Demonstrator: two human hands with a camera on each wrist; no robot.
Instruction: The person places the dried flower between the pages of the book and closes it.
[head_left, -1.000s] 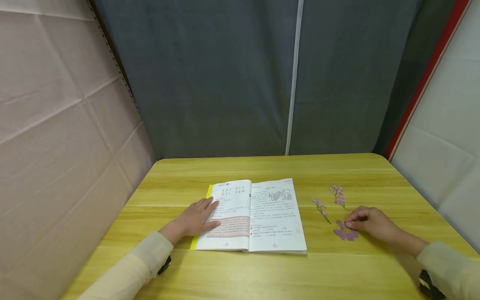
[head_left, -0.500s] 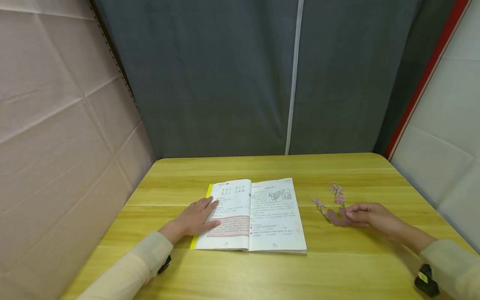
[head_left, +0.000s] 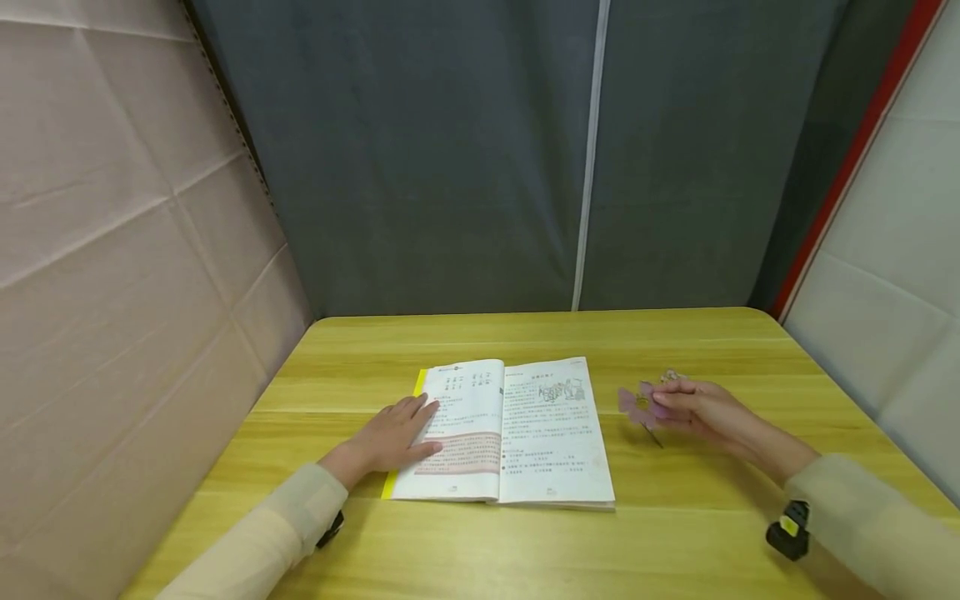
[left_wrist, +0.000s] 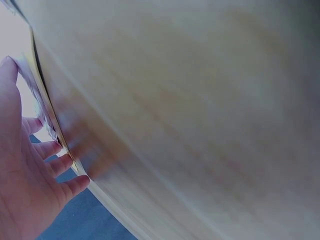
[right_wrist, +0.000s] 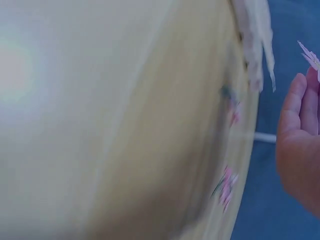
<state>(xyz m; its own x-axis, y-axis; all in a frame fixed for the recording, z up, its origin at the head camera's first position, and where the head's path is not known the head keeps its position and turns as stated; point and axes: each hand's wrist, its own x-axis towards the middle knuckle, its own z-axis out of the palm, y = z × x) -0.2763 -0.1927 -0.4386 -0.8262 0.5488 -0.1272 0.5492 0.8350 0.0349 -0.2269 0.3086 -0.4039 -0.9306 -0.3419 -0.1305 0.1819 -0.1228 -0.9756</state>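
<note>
Book (head_left: 555,433) lies open on the wood-grained table (head_left: 480,550), its two pages facing up and a yellow strip showing along its left edge. Left page: printed text with a pink-shaded block toward the bottom. Right page: more text, line drawing near the top. Print too small to read.

Left hand (head_left: 390,433) rests on the outer margin of the left page. Fingers extended, thumb set apart from them and pointing across the page toward the shaded block; the left wrist view shows gaps between the fingertips, along the page edge. No grip on the paper is seen.

Right hand (head_left: 701,412), to the right of the book, pinches a purple flower (head_left: 637,407) by a petal between thumb and fingers. Flower is held up off the tabletop, between the book and the palm, near the right page but not touching it. Petals broad, yellowish at the centre. Exact placement of the fingers behind the petal: cannot tell.

Two pink sprigs lie on the table in the right wrist view, one sprig (right_wrist: 226,187) apart from the other sprig (right_wrist: 234,110); both blurred. From the head view they are mostly covered by flower and hand, with small blossoms showing just beyond the knuckles and a thin stem below the petals.

Both sleeves are cream; a black wrist device (head_left: 789,531) with a yellow patch sits at the right cuff. Grey curtain (head_left: 420,167) stands behind the table, pale sheeting at either side.
</note>
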